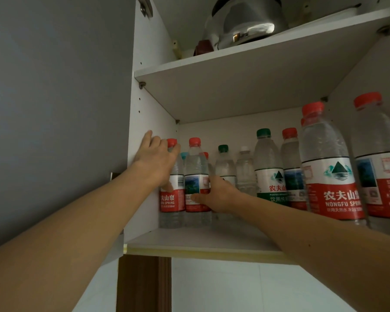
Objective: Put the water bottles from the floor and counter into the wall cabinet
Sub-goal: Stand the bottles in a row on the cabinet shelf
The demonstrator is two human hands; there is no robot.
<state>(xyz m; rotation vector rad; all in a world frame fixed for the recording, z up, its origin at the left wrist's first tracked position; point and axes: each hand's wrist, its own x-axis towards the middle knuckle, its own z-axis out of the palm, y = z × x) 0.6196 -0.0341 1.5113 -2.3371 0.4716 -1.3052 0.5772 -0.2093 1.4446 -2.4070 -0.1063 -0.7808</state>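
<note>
I look up into the open wall cabinet, whose lower shelf (189,240) holds several clear water bottles with red, green and white caps. My left hand (154,162) wraps around the far-left red-capped bottle (172,199) against the cabinet's side wall. Right beside it stands a second red-capped bottle (196,167), and my right hand (214,194) grips its red label from the right. A green-labelled bottle (268,172) stands in the middle. A large red-labelled bottle (329,176) stands close at the right.
The grey cabinet door (54,109) hangs open on the left. The upper shelf (245,61) carries a shiny metal pot (248,21) and a small dark red object (204,47). A brown wooden post (144,284) and white wall lie below the cabinet.
</note>
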